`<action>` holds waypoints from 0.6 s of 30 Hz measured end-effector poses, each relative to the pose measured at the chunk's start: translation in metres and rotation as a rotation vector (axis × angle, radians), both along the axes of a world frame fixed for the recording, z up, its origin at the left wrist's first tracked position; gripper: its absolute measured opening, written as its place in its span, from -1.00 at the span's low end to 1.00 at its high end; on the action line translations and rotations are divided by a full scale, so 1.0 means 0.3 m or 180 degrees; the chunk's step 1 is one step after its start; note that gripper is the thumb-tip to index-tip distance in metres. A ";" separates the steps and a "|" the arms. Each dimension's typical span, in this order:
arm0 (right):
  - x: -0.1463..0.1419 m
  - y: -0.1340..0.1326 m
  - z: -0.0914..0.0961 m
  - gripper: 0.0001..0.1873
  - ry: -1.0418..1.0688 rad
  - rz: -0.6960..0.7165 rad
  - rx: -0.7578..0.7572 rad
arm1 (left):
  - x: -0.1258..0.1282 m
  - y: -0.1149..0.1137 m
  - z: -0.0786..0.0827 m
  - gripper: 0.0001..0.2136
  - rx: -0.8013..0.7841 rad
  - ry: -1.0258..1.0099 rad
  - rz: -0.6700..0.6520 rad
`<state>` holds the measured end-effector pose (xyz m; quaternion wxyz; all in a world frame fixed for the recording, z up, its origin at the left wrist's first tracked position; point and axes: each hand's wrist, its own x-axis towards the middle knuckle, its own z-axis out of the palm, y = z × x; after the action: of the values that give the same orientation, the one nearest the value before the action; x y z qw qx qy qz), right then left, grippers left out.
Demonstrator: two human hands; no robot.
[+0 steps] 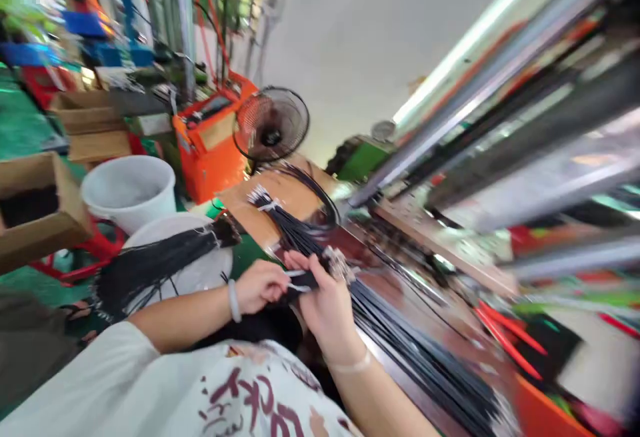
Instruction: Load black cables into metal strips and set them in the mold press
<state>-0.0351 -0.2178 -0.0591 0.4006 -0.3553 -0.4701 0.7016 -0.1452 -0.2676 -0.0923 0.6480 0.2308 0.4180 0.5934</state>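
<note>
My left hand (261, 286), with a pale band on the wrist, is closed in a pinch on a thin white tie (299, 287). The tie loops at the near end of a bundle of black cables (395, 330). Around that bundle, just below its whitish cable ends (341, 265), my right hand (327, 300) is closed. From there the cables stretch across the bench to the lower right. Beyond my hands lies a second cable bundle (293, 227), bound with a white tie near its pale tips. Motion blur hides the fine detail between my fingers.
Behind the bench (250, 213) stands a black fan (271, 131) beside an orange machine (213, 143). Metal machine bars (480, 110) slant along the right. To the left are a white bucket (129, 190), a cardboard box (60, 223) and more black cables (155, 267) on a round white lid-like surface.
</note>
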 end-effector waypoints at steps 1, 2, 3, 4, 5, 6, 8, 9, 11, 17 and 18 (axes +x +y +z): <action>-0.003 0.009 -0.003 -0.55 0.0153 -0.0100 -0.0296 | -0.003 0.000 -0.010 -0.77 -0.0028 -0.0057 0.0094; -0.005 0.015 -0.007 -0.54 0.0253 -0.0178 -0.0518 | -0.006 0.001 -0.019 -0.77 -0.0051 -0.0095 0.0178; -0.006 0.018 -0.010 -0.55 0.0312 -0.0223 -0.0673 | -0.008 0.003 -0.025 -0.76 -0.0069 -0.0122 0.0244; -0.008 0.017 -0.012 -0.56 0.0342 -0.0255 -0.0744 | -0.008 0.004 -0.026 -0.76 -0.0086 -0.0155 0.0287; -0.008 0.015 -0.011 -0.58 0.0320 -0.0279 -0.0699 | -0.005 0.005 -0.021 -0.77 -0.0101 -0.0207 0.0309; -0.007 0.012 -0.007 -0.61 0.0304 -0.0293 -0.0583 | 0.000 0.005 -0.010 -0.79 -0.0118 -0.0287 0.0297; 0.000 0.011 0.011 -0.68 0.0349 -0.0319 -0.0245 | 0.011 0.003 0.026 -0.82 -0.0176 -0.0519 0.0143; 0.007 0.014 0.025 -0.72 0.0404 -0.0335 -0.0088 | 0.015 0.001 0.046 -0.83 -0.0217 -0.0624 0.0003; 0.027 0.024 0.062 -0.72 0.0527 -0.0384 0.0113 | 0.017 -0.009 0.084 -0.85 -0.0298 -0.0977 -0.0490; 0.147 0.038 0.219 -0.59 0.1181 -0.0521 0.0019 | -0.022 -0.088 0.070 -0.92 -0.0056 -0.2451 -0.1818; 0.180 0.038 0.246 -0.57 0.1252 -0.0552 0.0028 | -0.037 -0.102 0.048 -0.91 -0.0050 -0.2384 -0.1751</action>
<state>0.0188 -0.2063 0.0147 0.5451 -0.2489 -0.3536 0.7183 -0.1564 -0.2983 -0.0779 0.8894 0.0980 0.0829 0.4388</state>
